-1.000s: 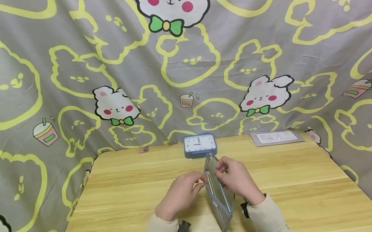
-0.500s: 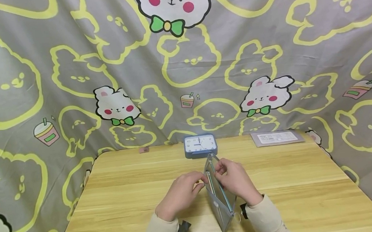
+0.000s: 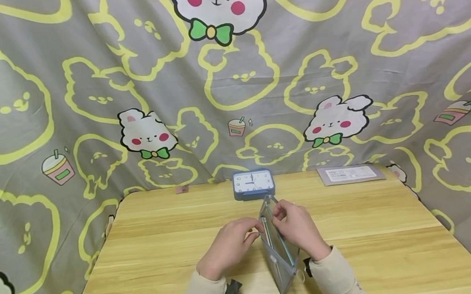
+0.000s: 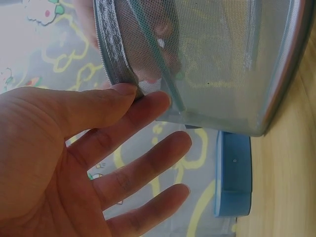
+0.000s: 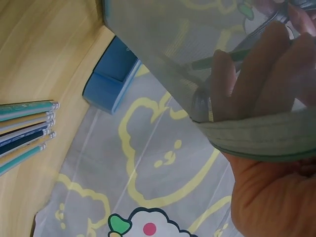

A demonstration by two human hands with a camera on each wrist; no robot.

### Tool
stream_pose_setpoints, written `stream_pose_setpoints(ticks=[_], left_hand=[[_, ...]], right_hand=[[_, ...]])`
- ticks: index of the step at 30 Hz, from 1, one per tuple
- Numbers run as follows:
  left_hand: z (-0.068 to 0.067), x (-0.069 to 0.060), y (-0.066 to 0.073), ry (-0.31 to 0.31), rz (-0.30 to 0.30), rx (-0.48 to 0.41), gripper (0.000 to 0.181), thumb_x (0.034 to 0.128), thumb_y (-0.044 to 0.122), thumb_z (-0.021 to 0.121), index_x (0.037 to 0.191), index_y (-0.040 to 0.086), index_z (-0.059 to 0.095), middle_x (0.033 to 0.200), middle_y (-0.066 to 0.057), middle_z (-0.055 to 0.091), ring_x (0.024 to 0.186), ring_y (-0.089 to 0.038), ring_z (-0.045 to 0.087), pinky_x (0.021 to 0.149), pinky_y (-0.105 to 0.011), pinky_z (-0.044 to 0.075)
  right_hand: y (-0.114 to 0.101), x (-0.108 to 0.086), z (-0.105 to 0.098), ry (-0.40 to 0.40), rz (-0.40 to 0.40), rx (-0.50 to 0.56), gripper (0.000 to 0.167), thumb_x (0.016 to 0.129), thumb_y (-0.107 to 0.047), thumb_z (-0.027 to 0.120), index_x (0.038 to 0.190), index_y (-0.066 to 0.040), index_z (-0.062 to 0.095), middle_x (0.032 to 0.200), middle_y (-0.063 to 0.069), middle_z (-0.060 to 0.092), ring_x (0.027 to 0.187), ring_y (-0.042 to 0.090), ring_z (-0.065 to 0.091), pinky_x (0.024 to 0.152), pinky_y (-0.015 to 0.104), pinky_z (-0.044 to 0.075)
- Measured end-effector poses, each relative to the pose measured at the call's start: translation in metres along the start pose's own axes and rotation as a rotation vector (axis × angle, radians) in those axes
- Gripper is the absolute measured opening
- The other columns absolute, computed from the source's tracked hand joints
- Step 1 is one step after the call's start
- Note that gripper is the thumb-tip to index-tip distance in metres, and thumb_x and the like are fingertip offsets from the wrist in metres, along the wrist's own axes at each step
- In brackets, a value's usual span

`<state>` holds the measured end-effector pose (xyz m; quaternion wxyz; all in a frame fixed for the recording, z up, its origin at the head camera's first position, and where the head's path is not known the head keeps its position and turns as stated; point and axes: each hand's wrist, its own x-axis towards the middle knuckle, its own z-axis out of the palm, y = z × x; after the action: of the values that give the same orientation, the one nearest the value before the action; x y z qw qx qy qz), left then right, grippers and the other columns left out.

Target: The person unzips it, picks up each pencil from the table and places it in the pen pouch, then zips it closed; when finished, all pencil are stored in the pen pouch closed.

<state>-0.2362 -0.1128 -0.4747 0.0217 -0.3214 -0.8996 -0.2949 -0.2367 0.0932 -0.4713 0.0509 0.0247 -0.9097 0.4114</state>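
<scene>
A grey mesh zip pouch [image 3: 279,268] stands on edge with its mouth open between my hands. My left hand [image 3: 231,239] pinches its zipped rim [image 4: 116,54] between thumb and index finger; the other fingers spread apart. My right hand [image 3: 298,224] reaches over the far rim into the mouth, where thumb and index appear to pinch a teal pencil [image 3: 286,251]. Through the mesh, this pencil shows blurred beside the fingers in both wrist views. Another slim pencil [image 3: 268,233] lies along the pouch's left side. The right fingertips are partly veiled by mesh.
A blue alarm clock [image 3: 253,183] stands just behind the pouch. Several eraser-tipped pencils [image 5: 27,128] lie on the wooden table [image 3: 156,249] in the right wrist view. A grey labelled packet [image 3: 350,174] and a small pinkish piece [image 3: 182,190] lie along the back edge.
My right hand has shifted very slightly, and a ring-shaped zip pull has come into sight by the right wrist. The left hand and pouch have barely moved.
</scene>
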Motion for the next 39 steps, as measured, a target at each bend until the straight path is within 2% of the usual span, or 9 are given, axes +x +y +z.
stream_pose_setpoints(ticks=[8, 15, 18, 21, 25, 27, 29, 33, 39], left_hand=[[-0.001, 0.001, 0.0, -0.007, -0.01, -0.005, 0.013, 0.1027, 0.011, 0.069, 0.112, 0.018, 0.076, 0.121, 0.003, 0.077, 0.115, -0.021, 0.074, 0.094, -0.038, 0.061], [-0.001, 0.001, 0.002, -0.025, -0.022, -0.012, 0.013, 0.103, 0.01, 0.069, 0.111, 0.017, 0.076, 0.122, 0.002, 0.077, 0.116, -0.022, 0.074, 0.095, -0.038, 0.06], [-0.001, 0.001, 0.002, -0.026, -0.023, -0.014, 0.012, 0.1032, 0.01, 0.069, 0.111, 0.017, 0.075, 0.122, 0.002, 0.077, 0.115, -0.022, 0.074, 0.094, -0.037, 0.06], [-0.001, 0.001, 0.001, -0.023, -0.018, -0.008, 0.012, 0.1033, 0.011, 0.069, 0.111, 0.017, 0.075, 0.121, 0.002, 0.077, 0.113, -0.022, 0.074, 0.092, -0.036, 0.061], [-0.001, 0.0, 0.001, -0.019, -0.013, -0.005, 0.012, 0.1032, 0.011, 0.069, 0.11, 0.017, 0.075, 0.12, 0.003, 0.078, 0.111, -0.022, 0.075, 0.091, -0.036, 0.061], [0.0, 0.0, 0.001, -0.017, -0.011, -0.006, 0.012, 0.1031, 0.011, 0.069, 0.11, 0.017, 0.075, 0.119, 0.003, 0.078, 0.111, -0.022, 0.075, 0.092, -0.036, 0.061], [0.0, -0.001, 0.001, -0.016, -0.009, -0.004, 0.011, 0.1029, 0.011, 0.069, 0.11, 0.017, 0.075, 0.119, 0.003, 0.078, 0.112, -0.022, 0.074, 0.093, -0.036, 0.06], [0.0, -0.001, 0.0, -0.018, -0.009, -0.004, 0.012, 0.1029, 0.011, 0.069, 0.11, 0.017, 0.075, 0.119, 0.003, 0.078, 0.111, -0.021, 0.075, 0.093, -0.036, 0.06], [-0.001, 0.0, 0.001, -0.013, -0.005, -0.006, 0.011, 0.1027, 0.011, 0.069, 0.11, 0.016, 0.075, 0.117, 0.003, 0.078, 0.109, -0.022, 0.075, 0.091, -0.035, 0.061]], right_hand=[[0.001, -0.001, -0.005, -0.011, 0.029, 0.039, 0.007, 0.094, -0.006, 0.072, 0.093, -0.009, 0.065, 0.085, 0.004, 0.072, 0.054, 0.01, 0.065, 0.05, 0.026, 0.054], [0.008, 0.002, -0.023, 0.015, 0.037, 0.032, 0.007, 0.096, -0.012, 0.073, 0.097, -0.008, 0.067, 0.087, 0.004, 0.073, 0.056, 0.011, 0.067, 0.052, 0.028, 0.055], [0.016, 0.005, -0.036, 0.033, 0.027, -0.014, 0.009, 0.096, -0.015, 0.072, 0.099, -0.008, 0.068, 0.088, 0.004, 0.075, 0.057, 0.01, 0.067, 0.055, 0.028, 0.054], [0.029, 0.008, -0.048, 0.011, 0.015, -0.071, 0.01, 0.098, -0.017, 0.07, 0.102, -0.008, 0.068, 0.091, 0.004, 0.075, 0.062, 0.012, 0.066, 0.057, 0.03, 0.052], [0.057, 0.012, -0.055, -0.06, -0.012, -0.28, 0.007, 0.093, -0.012, 0.068, 0.098, -0.008, 0.067, 0.087, 0.005, 0.072, 0.071, 0.019, 0.066, 0.062, 0.038, 0.053], [0.073, 0.013, -0.052, -0.095, -0.017, -0.393, 0.005, 0.088, -0.008, 0.067, 0.093, -0.008, 0.066, 0.082, 0.004, 0.069, 0.072, 0.022, 0.062, 0.062, 0.041, 0.051], [0.089, 0.015, -0.048, -0.123, -0.004, -0.456, 0.006, 0.086, -0.007, 0.067, 0.091, -0.009, 0.064, 0.079, 0.003, 0.064, 0.072, 0.022, 0.059, 0.061, 0.041, 0.049], [0.107, 0.019, -0.041, -0.139, 0.012, -0.455, 0.008, 0.086, -0.008, 0.068, 0.091, -0.009, 0.062, 0.077, 0.001, 0.059, 0.071, 0.021, 0.054, 0.061, 0.039, 0.045], [0.108, 0.023, -0.037, -0.157, -0.008, -0.431, 0.009, 0.089, -0.01, 0.069, 0.097, -0.009, 0.064, 0.082, 0.001, 0.064, 0.074, 0.021, 0.057, 0.067, 0.043, 0.051]])
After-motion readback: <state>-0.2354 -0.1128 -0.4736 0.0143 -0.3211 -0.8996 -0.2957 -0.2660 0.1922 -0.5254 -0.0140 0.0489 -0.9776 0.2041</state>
